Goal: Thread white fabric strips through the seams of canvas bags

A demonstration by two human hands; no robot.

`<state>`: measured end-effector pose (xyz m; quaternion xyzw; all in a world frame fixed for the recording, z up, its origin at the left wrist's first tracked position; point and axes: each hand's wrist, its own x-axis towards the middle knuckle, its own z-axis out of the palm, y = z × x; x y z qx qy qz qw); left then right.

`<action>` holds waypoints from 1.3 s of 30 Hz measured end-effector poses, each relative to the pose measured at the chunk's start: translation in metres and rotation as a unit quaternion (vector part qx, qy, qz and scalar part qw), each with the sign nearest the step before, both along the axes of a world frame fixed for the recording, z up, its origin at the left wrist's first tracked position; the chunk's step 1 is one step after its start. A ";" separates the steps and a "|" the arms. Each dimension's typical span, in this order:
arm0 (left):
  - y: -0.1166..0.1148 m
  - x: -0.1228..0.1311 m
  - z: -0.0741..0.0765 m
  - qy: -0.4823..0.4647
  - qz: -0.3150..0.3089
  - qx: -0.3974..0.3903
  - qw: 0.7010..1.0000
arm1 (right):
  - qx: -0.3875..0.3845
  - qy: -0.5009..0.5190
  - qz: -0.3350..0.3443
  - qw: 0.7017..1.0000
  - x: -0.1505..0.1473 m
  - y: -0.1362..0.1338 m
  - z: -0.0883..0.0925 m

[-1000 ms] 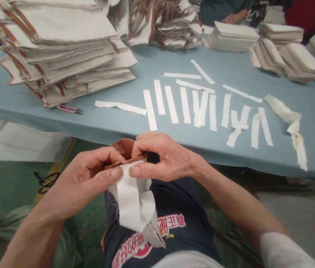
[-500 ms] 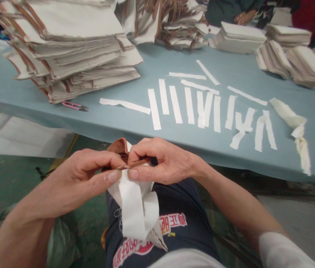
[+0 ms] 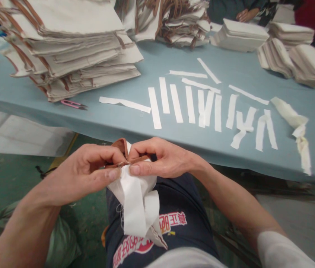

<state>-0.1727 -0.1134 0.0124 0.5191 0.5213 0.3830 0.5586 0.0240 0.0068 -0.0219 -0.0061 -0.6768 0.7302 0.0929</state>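
Observation:
Over my lap, in front of the table edge, hangs a white cloth piece with brown trim point(image 3: 133, 208). My right hand point(image 3: 160, 158) pinches its brown-edged top between thumb and forefinger. Close beside it, my left hand point(image 3: 93, 167) has thumb and fingertips at the same edge, on the left. A wide white strip hangs down from the pinched spot, and loose threads trail at its left side. What lies exactly between the fingertips is partly hidden. A brown-lined fold of the cloth stands up behind my fingers.
A blue-covered table point(image 3: 113, 121) carries several loose white strips point(image 3: 176, 103). Pink thread snips point(image 3: 73, 104) lie by a tall stack of trimmed cloth pieces point(image 3: 76, 56). Folded cloth stacks point(image 3: 239, 35) stand at the back right, near another person's hands point(image 3: 246, 15). A crumpled cream strip point(image 3: 290, 113) lies at the right.
My left fingertips have shifted slightly and opened a little, uncovering more of the brown trim. My right hand keeps its pinch in nearly the same place.

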 end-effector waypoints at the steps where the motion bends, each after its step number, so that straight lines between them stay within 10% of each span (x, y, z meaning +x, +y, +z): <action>1: 0.000 0.000 -0.001 0.006 0.003 -0.005 1.000 | 0.004 -0.004 -0.002 1.000 0.001 0.000 0.000; 13: -0.003 0.022 -0.001 0.258 0.060 0.122 0.957 | 0.015 -0.011 -0.034 0.999 0.000 0.000 -0.018; 34: -0.002 0.028 0.006 0.182 0.076 0.069 0.978 | 0.175 -0.088 -0.085 0.977 0.004 -0.003 0.009; 39: -0.007 0.018 -0.008 0.041 0.094 0.021 0.994 | 0.063 -0.027 -0.075 0.995 0.004 -0.003 -0.008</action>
